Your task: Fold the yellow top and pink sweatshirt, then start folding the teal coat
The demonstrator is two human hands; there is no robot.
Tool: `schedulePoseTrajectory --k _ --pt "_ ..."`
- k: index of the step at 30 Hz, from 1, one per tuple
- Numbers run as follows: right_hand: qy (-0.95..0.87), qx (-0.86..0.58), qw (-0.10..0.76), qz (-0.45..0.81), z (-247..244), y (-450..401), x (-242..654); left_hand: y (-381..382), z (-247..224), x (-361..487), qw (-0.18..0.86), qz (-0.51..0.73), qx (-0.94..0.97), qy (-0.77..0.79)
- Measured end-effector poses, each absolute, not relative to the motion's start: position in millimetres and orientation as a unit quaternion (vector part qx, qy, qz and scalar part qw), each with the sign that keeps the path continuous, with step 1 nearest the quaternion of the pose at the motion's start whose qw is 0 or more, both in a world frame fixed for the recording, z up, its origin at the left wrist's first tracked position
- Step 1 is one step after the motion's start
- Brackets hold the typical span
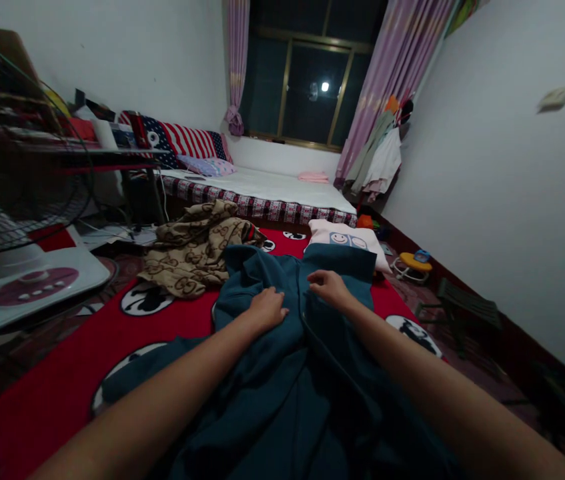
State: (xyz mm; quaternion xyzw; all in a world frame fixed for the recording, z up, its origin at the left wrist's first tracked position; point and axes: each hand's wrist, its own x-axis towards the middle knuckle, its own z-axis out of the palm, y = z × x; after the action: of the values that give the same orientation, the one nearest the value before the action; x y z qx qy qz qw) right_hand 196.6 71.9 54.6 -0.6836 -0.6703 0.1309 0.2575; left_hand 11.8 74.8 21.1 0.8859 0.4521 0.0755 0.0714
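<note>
On teal garment, left hand pressing flat, right hand pinching fabric

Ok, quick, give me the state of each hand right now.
Left hand: fingers curled, pressing on the teal garment; whether it pinches the fabric cannot be told.
Right hand: fingers bent, pinching the same garment's fabric.
</note>
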Motion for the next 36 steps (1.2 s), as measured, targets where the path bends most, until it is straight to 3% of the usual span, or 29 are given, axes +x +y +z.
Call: schedulePoseTrajectory --k 6,13,17,21,26,36 --pt "-0.625 -0.735 0.257 0.051 29.1 132.9 202.6 77.2 -26.5 11.7 0.071 0.138 0.87 0.467" --pt "-0.63 -0.773 0.074 -0.017 27.7 170.6 210.8 79.1 -32.7 11.6 0.075 0.164 0.866 0.466" --pt "-0.611 -0.79 0.048 -0.003 29.7 184.5 221.9 78.2 -36.3 12.5 0.07 0.177 0.863 0.469" --pt "-0.617 -0.782 0.086 0.002 29.3 184.2 229.3 76.9 -35.0 13.2 0.065 0.184 0.86 0.472" --pt "-0.624 -0.756 0.192 0.04 25.7 181.1 218.0 75.8 -34.8 15.2 0.06 0.179 0.861 0.472" --pt "-0.564 -0.692 0.342 0.293 9.2 206.8 135.6 78.5 -31.8 11.0 0.102 0.248 0.854 0.445"
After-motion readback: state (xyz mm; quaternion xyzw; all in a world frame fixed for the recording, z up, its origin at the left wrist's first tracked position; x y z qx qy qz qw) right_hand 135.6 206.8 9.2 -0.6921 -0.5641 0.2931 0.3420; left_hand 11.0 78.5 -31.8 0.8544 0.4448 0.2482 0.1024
